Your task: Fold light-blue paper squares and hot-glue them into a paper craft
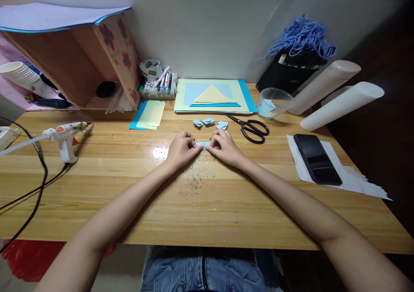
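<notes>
Between my two hands is a small light-blue piece of folded paper (pixel 203 144), close to the tabletop. My left hand (pixel 183 149) pinches its left end with thumb and fingers. At the other end, my right hand (pixel 225 147) grips the paper the same way, the two thumbs near each other. The fingers hide part of the paper's ends. Just beyond my hands lie several small folded blue paper pieces (pixel 208 121). Black-handled scissors (pixel 254 130) rest to the right of them, blades pointing left.
A glue gun (pixel 66 139) with its cable stands at left. Behind are coloured paper sheets (pixel 179 95), a marker box (pixel 160 89) and a clear plastic cup (pixel 274 102). A phone (pixel 317 158) lies on white paper at right. Small scraps (pixel 196 180) dot the wooden table (pixel 161 218).
</notes>
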A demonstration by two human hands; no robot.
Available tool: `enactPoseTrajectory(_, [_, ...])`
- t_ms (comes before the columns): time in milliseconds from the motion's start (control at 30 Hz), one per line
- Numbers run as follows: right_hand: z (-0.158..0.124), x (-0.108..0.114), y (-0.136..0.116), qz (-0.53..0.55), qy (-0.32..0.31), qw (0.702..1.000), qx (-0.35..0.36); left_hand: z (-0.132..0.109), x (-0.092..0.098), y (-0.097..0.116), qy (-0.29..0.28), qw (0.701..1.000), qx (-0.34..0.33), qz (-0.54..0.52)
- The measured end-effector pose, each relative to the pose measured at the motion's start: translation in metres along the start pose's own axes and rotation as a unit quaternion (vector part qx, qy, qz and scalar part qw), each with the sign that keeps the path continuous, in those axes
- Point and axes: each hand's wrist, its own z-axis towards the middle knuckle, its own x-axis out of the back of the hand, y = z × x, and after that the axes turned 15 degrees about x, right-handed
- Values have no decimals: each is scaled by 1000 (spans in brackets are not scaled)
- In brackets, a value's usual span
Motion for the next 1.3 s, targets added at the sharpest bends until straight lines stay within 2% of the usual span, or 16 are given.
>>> enactPoseTrajectory(467, [-1,-1,1,8,4,1000,-1,-1,-1,0,10,1000,-7,13])
enactPoseTrajectory(700, [-1,4,4,21,48,997,64,0,2,-2,15,998,-57,-28])
enactPoseTrajectory(867, [0,7,6,23,17,993,115,-1,2,-1,3,999,-53,-2])
enactPoseTrajectory(967, [0,6,7,28,8,994,110,0,0,-3,-6,999,-43,-12])
enactPoseTrajectory(1133, [0,5,8,42,27,996,67,3,-3,-5,-11,999,-20,-33])
enactPoseTrajectory(1300, [1,3,8,30,32,998,36,1,-1,-1,-5,1000,-9,-1])
